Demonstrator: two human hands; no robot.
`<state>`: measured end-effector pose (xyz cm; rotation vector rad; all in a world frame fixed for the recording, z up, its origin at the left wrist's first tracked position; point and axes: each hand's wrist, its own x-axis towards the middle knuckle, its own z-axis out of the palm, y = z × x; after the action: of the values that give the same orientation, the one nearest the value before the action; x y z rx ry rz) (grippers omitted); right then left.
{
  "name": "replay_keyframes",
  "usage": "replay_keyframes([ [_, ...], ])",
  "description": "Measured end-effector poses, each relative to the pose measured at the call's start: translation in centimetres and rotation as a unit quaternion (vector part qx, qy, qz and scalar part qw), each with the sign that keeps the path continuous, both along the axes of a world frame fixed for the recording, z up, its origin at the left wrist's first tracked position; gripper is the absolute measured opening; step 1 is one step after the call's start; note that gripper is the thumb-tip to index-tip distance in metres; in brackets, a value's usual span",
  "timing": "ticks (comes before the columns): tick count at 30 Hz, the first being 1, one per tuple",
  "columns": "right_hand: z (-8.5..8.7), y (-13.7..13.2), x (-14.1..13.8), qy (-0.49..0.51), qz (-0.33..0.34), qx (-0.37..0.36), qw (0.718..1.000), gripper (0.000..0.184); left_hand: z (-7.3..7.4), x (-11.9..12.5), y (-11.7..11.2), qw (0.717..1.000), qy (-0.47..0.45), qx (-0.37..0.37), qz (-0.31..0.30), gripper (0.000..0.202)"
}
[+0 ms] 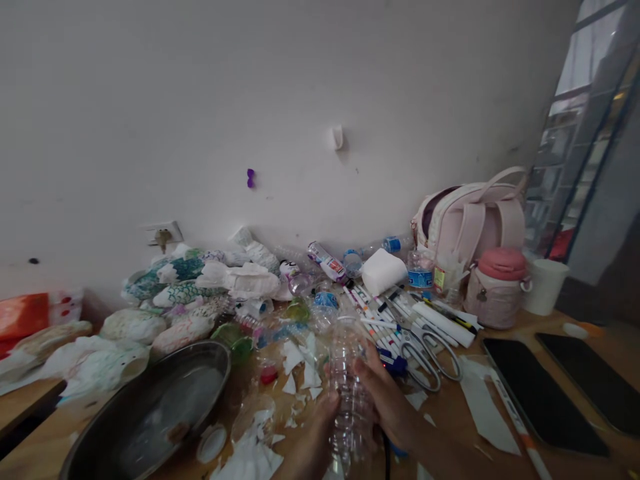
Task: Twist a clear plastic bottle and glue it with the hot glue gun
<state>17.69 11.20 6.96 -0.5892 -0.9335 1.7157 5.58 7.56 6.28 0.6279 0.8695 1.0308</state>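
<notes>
Near, centre: clear bottle (346,383) over the tabletop (45,443). Left hand (320,427) curled on its left side, right hand (384,393) gripping its right. Thin wall probably dents; light, even pressure from both sides seems best. Slightly farther: paper scraps (307,363) left, scissors (423,357) right; wrists best kept off the blades. Far right: pink backpack (473,223).
</notes>
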Motion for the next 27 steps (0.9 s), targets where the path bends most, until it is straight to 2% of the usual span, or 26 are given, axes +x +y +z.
replay_keyframes([
  [4,0.2,0.2,-0.1,-0.003,-0.005,0.008,1.000,0.088,0.4,-0.2,0.4,1.000,-0.005,0.009,0.021,0.057],
  [7,0.3,0.3,-0.1,-0.019,-0.032,0.007,0.999,0.091,0.6,-0.3,1.2,0.999,-0.009,0.038,0.034,0.050],
  [11,-0.4,0.7,-0.2,-0.049,-0.064,0.024,0.996,0.103,-0.6,-0.8,2.8,0.995,0.009,0.083,0.045,0.043],
  [14,-1.4,0.8,-0.6,-0.036,-0.068,0.068,0.995,0.111,-1.6,-1.3,3.5,0.989,0.071,0.104,0.074,0.044],
  [17,-2.0,0.7,-0.9,-0.051,-0.057,0.096,0.992,0.113,-1.7,-1.7,3.3,0.980,0.129,0.136,0.066,0.044],
  [19,-1.8,0.6,-1.0,-0.070,-0.052,0.100,0.991,0.110,-1.3,-1.7,3.0,0.972,0.164,0.157,0.058,0.046],
  [21,-1.4,0.5,-0.9,-0.067,-0.041,0.096,0.992,0.104,-0.9,-1.4,2.8,0.969,0.174,0.156,0.087,0.048],
  [23,-1.0,0.5,-0.6,-0.034,-0.019,0.077,0.996,0.094,-0.5,-1.1,2.7,0.974,0.136,0.132,0.125,0.049],
  [25,-0.7,0.5,-0.3,0.009,0.010,0.054,0.998,0.082,-0.1,-0.9,2.6,0.983,0.086,0.097,0.129,0.050],
  [27,-0.5,0.5,0.0,0.043,0.030,0.050,0.997,0.078,0.1,-0.7,2.4,0.988,0.057,0.072,0.125,0.049],
])
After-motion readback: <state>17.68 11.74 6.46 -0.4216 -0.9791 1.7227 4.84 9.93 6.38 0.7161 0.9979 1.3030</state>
